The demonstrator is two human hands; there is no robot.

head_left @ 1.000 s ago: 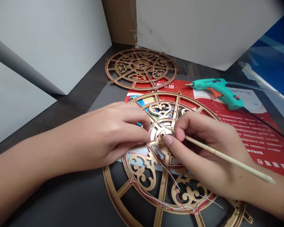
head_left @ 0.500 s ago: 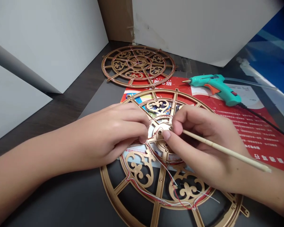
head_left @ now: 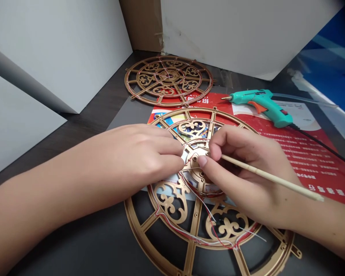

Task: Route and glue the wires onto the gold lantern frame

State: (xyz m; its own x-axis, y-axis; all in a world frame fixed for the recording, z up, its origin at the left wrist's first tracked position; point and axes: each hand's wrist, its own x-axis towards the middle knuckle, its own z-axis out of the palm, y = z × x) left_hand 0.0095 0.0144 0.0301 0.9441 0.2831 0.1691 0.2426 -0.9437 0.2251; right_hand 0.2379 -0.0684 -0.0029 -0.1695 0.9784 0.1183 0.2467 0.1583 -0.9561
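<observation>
Left hand (head_left: 143,149) curled, fingers close together, fingertips (head_left: 180,158) against the left side of the central hub (head_left: 197,155) of a gold openwork wheel frame (head_left: 170,202); anything pinched beneath them hidden, so no telling whether that hand has hold of something. Right hand (head_left: 241,165) closed around a thin bamboo skewer (head_left: 270,178), the smooth pale shaft running out past the knuckles toward the lower right, with thumb and forefinger bent down onto the hub from the opposite side. Frame lying flat directly beneath both hands, hub between them, with rigid spokes, a thin rim and flowing scrollwork spreading outward. Fine red and white wires (head_left: 215,230) trailing below the right hand, looping along the inside of the rim. Beyond the fingertips, a second, copper-toned wheel frame (head_left: 145,79) wound with thin wire, flat on a dark tabletop (head_left: 112,92). Right of the hands, past the knuckles, a teal and orange hot glue gun (head_left: 261,100) on a red printed poster (head_left: 301,161), black cord running off to the right.
</observation>
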